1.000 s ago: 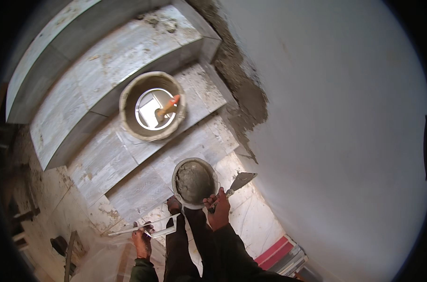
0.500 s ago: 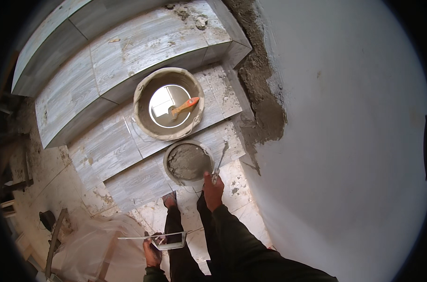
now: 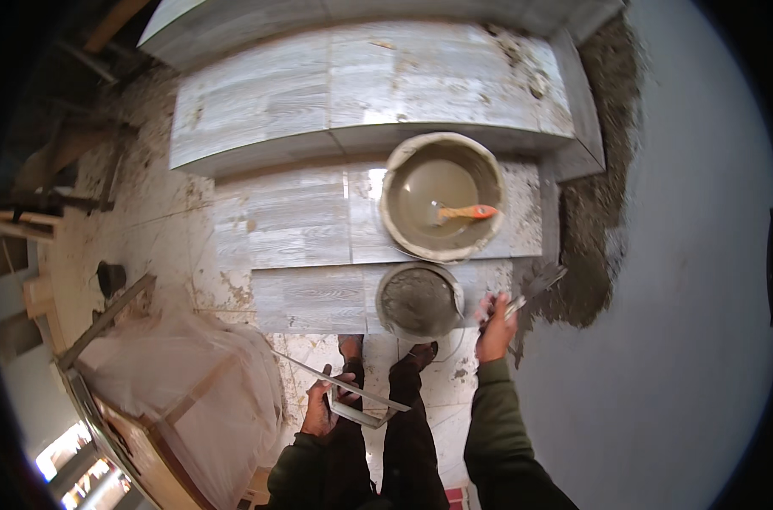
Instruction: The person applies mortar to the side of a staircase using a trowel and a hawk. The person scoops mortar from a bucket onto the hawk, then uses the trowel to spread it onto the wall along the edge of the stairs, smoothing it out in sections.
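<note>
My right hand (image 3: 492, 333) is closed round the handle of a small trowel (image 3: 542, 280). Its blade lies at the mortar patch (image 3: 587, 291) along the wall's foot; whether it touches is hard to tell. In my left hand (image 3: 320, 411) is a flat plastering float (image 3: 369, 415), seen nearly edge-on, gripped near its handle. Just left of my right hand stands a small bucket (image 3: 459, 306) filled with grey mortar (image 3: 416, 297). Behind it, one step up, a larger bucket (image 3: 444, 143) contains murky water, with an orange-handled brush (image 3: 470, 212) resting in it.
Grey wood-look tiled steps (image 3: 297, 217) rise ahead, with crumbs of mortar on them. A pale smooth wall (image 3: 692, 255) runs along the right. Left of my legs, translucent sheeting (image 3: 208, 374) covers a wooden structure. A small black bucket (image 3: 111, 278) stands farther left on the dirty floor.
The view has turned and shifted left. My right hand has moved from beside the mortar bucket toward the wall, bringing the trowel to the mortar patch. The float in my left hand has tilted.
</note>
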The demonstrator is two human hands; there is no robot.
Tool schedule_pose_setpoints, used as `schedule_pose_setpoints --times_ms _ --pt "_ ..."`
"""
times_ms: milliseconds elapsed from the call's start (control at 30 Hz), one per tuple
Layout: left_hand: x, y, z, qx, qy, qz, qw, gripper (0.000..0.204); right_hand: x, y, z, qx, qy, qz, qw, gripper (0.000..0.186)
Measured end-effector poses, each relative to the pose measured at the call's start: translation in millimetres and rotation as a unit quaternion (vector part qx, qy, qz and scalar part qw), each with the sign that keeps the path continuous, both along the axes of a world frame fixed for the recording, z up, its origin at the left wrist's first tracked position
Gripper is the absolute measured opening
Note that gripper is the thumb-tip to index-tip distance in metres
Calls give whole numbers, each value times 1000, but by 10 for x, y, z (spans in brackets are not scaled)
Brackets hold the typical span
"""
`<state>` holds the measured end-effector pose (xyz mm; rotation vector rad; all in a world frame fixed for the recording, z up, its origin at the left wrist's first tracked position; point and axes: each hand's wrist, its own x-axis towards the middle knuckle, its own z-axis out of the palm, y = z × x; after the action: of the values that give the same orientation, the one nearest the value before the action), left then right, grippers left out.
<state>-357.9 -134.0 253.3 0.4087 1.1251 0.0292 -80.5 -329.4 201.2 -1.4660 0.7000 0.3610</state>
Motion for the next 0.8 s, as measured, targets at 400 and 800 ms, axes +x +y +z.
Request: schedule_pose_setpoints --times_ms 400,800 --pt "-664 91 167 -27 20 48 998 47 836 572 -262 162 20 7 987 23" --pt "-1219 30 61 -61 28 66 996 77 609 706 -275 124 2 70 990 23"
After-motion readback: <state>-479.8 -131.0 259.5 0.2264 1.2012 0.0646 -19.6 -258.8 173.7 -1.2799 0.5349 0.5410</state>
